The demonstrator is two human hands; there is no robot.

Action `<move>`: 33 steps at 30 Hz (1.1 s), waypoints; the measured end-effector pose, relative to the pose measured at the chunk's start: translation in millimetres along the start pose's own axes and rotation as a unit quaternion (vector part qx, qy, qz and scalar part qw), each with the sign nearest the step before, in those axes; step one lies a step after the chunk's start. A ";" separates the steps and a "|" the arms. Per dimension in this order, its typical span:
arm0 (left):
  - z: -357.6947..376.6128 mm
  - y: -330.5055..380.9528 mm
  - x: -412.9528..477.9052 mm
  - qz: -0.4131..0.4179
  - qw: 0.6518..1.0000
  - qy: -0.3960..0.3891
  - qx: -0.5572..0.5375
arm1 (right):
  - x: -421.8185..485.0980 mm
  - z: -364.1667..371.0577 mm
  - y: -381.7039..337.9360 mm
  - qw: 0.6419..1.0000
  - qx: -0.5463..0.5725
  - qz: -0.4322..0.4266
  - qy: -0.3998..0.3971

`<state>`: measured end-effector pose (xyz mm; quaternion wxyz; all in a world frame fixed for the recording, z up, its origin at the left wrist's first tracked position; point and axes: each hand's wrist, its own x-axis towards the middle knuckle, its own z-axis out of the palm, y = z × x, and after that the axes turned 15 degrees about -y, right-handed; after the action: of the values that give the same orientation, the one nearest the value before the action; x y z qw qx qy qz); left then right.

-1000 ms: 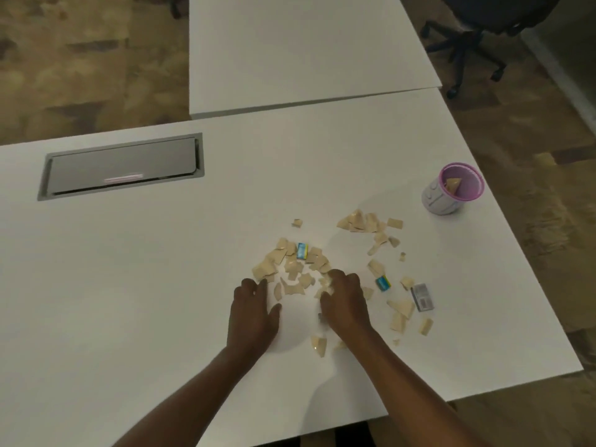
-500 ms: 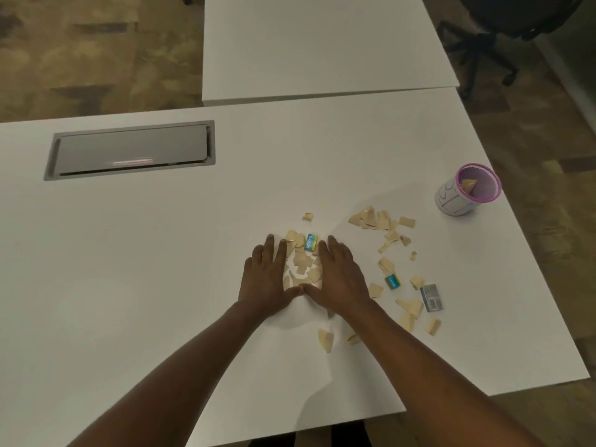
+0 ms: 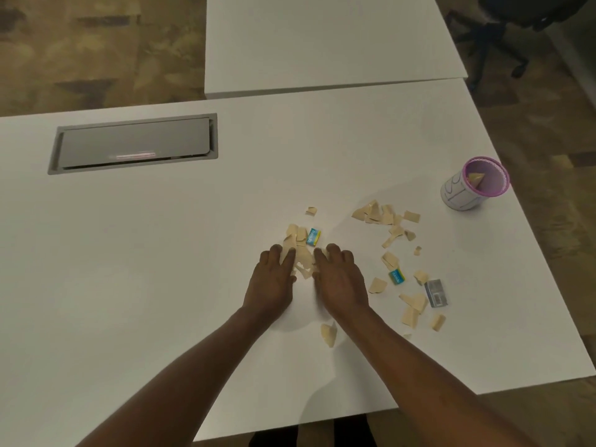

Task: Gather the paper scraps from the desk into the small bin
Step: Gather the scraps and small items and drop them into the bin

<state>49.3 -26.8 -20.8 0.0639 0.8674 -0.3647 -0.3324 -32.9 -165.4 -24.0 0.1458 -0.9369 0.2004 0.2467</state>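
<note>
On the white bench (image 3: 161, 285), the left hand (image 3: 272, 282) and right hand (image 3: 342, 280) flank a heap of paper scraps (image 3: 303, 256) — fingers (image 3: 334, 252) loosely straight, pressing it, grasping nothing. Loose scraps (image 3: 383, 216) lie scattered to the right (some near the edge), and the small bin (image 3: 454, 196) stands far right — one scrap inside.

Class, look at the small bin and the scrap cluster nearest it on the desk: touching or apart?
Apart. The head view shows bare white desk between the small bin and the nearest scrap cluster.
</note>
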 end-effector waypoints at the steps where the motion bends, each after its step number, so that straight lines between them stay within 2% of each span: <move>1: 0.1 1.1 -0.4 0.003 1.000 0.005 -0.004 | -1.5 0.8 1.8 1.000 0.002 -0.003 0.003; 7: 3.2 5.6 1.7 0.014 0.999 0.028 0.008 | -6.7 3.5 14.8 1.000 0.015 -0.017 -0.006; 14: 12.2 9.4 -0.7 0.049 0.998 0.015 0.039 | -25.2 8.9 26.4 0.989 0.018 -0.109 -0.097; 23: 18.5 9.8 0.6 0.090 0.988 0.012 0.124 | -31.1 17.0 49.6 0.988 -0.004 -0.125 -0.091; 33: 9.3 13.7 16.0 0.108 0.978 -0.034 0.172 | -35.4 9.8 46.7 0.987 -0.047 -0.134 -0.078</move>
<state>43.6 -46.3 -31.6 -0.0634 0.8090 -0.5103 -0.2847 -86.0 -192.0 -21.9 0.1489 -0.9387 0.0497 0.3068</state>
